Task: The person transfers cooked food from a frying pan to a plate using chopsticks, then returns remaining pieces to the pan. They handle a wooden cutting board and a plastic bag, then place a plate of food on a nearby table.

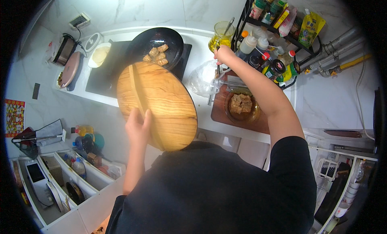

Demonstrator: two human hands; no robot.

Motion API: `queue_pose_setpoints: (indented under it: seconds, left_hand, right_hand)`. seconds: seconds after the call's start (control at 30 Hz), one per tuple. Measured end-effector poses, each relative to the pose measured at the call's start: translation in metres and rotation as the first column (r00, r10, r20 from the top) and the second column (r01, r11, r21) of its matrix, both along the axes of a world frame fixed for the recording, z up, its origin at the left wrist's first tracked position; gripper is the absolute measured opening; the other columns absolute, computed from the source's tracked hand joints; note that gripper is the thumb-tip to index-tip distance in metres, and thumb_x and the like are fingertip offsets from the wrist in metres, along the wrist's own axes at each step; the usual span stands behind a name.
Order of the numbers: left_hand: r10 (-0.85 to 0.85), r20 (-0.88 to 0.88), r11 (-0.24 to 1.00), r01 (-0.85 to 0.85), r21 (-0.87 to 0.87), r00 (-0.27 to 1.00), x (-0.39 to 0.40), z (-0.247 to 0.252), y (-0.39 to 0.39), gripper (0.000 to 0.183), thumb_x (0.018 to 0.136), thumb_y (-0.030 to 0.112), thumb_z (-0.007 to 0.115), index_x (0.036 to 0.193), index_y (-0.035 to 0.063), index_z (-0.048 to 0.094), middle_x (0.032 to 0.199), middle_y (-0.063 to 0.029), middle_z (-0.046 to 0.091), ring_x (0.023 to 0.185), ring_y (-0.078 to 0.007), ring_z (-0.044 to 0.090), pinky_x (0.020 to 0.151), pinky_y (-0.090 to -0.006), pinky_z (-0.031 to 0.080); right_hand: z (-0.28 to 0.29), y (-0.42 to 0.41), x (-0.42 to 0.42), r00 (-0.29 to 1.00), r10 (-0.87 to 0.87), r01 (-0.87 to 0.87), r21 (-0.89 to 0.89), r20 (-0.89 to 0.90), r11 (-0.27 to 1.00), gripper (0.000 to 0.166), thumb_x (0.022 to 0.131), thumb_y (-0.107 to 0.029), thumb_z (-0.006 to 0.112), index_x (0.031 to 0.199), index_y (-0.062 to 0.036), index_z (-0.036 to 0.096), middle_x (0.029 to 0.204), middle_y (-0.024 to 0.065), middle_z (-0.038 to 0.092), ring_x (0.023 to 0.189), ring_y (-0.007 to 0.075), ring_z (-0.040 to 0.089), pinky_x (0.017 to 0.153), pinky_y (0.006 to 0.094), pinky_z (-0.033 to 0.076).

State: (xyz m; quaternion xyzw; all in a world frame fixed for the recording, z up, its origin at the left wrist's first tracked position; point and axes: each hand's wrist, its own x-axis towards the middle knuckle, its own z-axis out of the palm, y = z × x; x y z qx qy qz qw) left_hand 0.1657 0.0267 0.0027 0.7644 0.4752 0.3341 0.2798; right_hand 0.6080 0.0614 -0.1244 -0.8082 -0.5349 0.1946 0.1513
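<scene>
My left hand (138, 125) grips the handle bar of a round wooden wok lid (169, 104), held tilted in front of the hob. Behind the lid, a dark wok (172, 42) holds several browned pieces of food (155, 54). My right hand (224, 55) is closed around something dark and thin, close to a glass jug of yellow oil (222, 37) with a metal spoon in it; the held item is mostly hidden. Below that arm, an amber glass plate (255, 114) with a browned slab of food (241, 103) rests on a wooden cutting board (219, 111).
A black rack (263, 23) of seasonings and bottles stands at the right. Beside the board lies a clear plastic bag (201, 79). The black cooktop (101, 79) lies under the wok. A white dish (101, 55) and a pink lid (71, 70) are at the left.
</scene>
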Motion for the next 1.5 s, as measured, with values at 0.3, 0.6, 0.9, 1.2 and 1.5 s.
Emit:
queue_pose_setpoints:
  seconds: [0.3,0.6,0.9,1.2,1.5]
  left_hand:
    - [0.029,-0.044,0.999,-0.028,0.018,0.999,-0.005,-0.001,-0.002,0.029,0.087,0.014,0.065,0.072,0.0014,0.044,0.059,0.0008,0.04,0.056,-0.0068,0.034,0.049,-0.0242,0.032]
    - [0.011,-0.051,1.0,-0.011,-0.001,0.999,-0.004,-0.001,-0.002,0.026,0.087,0.014,0.064,0.074,0.001,0.046,0.061,0.0015,0.042,0.057,-0.0064,0.034,0.051,-0.0233,0.033]
    - [0.017,-0.1,1.0,-0.014,0.022,0.995,-0.009,-0.001,-0.008,0.028,0.085,0.015,0.066,0.073,0.0008,0.045,0.058,-0.0022,0.043,0.055,-0.009,0.037,0.05,-0.0257,0.035]
    - [0.04,-0.073,0.999,-0.038,0.026,0.997,-0.017,0.001,-0.008,0.033,0.084,0.016,0.067,0.07,0.0012,0.042,0.057,-0.0035,0.043,0.054,-0.0096,0.038,0.049,-0.0268,0.035]
    - [0.091,0.033,0.993,-0.093,0.069,0.995,-0.041,0.0,-0.003,0.031,0.085,0.016,0.066,0.07,0.0017,0.042,0.057,0.0002,0.038,0.055,-0.0083,0.034,0.049,-0.026,0.032]
  right_hand:
    - [0.045,-0.01,-0.037,0.826,-0.355,0.376,-0.04,-0.438,0.926,0.025,0.086,-0.016,0.055,0.077,0.0064,0.062,0.065,0.0163,0.065,0.053,0.0256,0.066,0.051,0.0331,0.054]
    - [0.029,0.01,-0.042,0.945,-0.244,0.246,-0.021,-0.219,0.969,0.02,0.081,-0.008,0.053,0.078,0.0074,0.066,0.068,0.0201,0.065,0.057,0.0304,0.067,0.058,0.0393,0.055]
    - [0.021,0.031,-0.051,0.982,0.034,0.006,-0.208,0.185,0.978,0.013,0.075,-0.013,0.064,0.077,-0.0012,0.069,0.074,0.0119,0.067,0.062,0.0269,0.067,0.058,0.0347,0.055]
    - [0.0,0.038,-0.036,0.957,0.063,-0.015,-0.168,0.282,0.986,0.014,0.073,-0.015,0.066,0.08,-0.0037,0.071,0.078,0.0136,0.068,0.067,0.0288,0.067,0.065,0.0361,0.055]
    - [0.015,-0.077,-0.001,0.452,-0.418,0.705,0.028,-0.788,0.709,0.041,0.096,-0.022,0.041,0.082,0.0101,0.061,0.082,0.0224,0.066,0.066,0.0321,0.069,0.056,0.0338,0.059]
